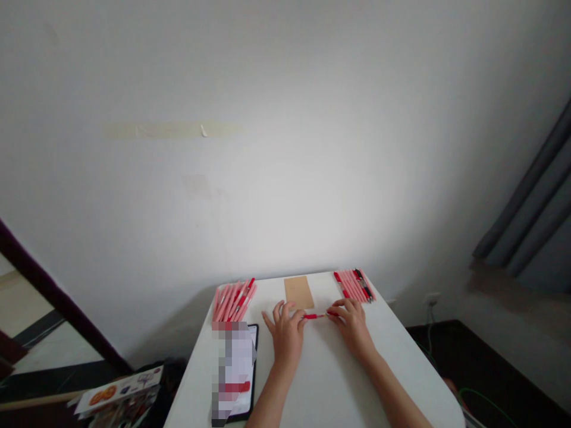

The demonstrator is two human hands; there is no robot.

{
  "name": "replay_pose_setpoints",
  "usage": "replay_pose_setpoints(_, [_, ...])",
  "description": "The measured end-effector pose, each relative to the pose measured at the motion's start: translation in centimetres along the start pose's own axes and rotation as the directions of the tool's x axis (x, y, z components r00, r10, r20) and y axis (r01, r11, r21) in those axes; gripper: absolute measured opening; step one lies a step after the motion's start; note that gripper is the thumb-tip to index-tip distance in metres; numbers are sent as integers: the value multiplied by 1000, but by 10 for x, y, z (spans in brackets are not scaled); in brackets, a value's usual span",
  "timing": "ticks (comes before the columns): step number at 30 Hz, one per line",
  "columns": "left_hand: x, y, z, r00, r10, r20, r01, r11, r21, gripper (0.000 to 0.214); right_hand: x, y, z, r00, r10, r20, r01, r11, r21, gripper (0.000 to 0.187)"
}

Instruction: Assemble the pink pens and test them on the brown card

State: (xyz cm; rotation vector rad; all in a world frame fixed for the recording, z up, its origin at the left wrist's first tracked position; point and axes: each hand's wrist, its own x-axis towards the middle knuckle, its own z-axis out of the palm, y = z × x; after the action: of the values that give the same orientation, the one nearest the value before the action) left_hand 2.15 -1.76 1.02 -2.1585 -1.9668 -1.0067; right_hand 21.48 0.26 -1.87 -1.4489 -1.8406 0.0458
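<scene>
A red pen [311, 317] lies crosswise between my two hands, low over the white table [321, 362]. My left hand [286, 333] pinches its left end between thumb and forefinger, the other fingers spread. On the other side, my right hand [350, 324] has its fingertips closed on the red right end; a pale stretch shows in the middle. Whether that end is a separate cap, I cannot tell. Just beyond my left hand lies a brown card-like rectangle [298, 291]. A row of pink, red and black pens [355, 286] sits beyond my right hand.
A loose pile of pink and red pens [234, 300] lies at the table's back left. Nearer, along the left edge, is a phone [255, 356] with a blurred screen. The wall [285, 178] rises behind the table. A grey curtain [535, 232] hangs at right.
</scene>
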Motion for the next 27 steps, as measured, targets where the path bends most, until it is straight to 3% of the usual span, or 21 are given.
replay_pose_setpoints(10, [-1,-4,-1,998,-50,-23,49,998,-35,20,0,1,-1,999,3,-50,-3,1000,4,23])
replay_pose_setpoints(27, [-2,-9,-4,984,-138,-115,135,990,-31,22,-1,6,0,984,110,-140,-109,994,15,33])
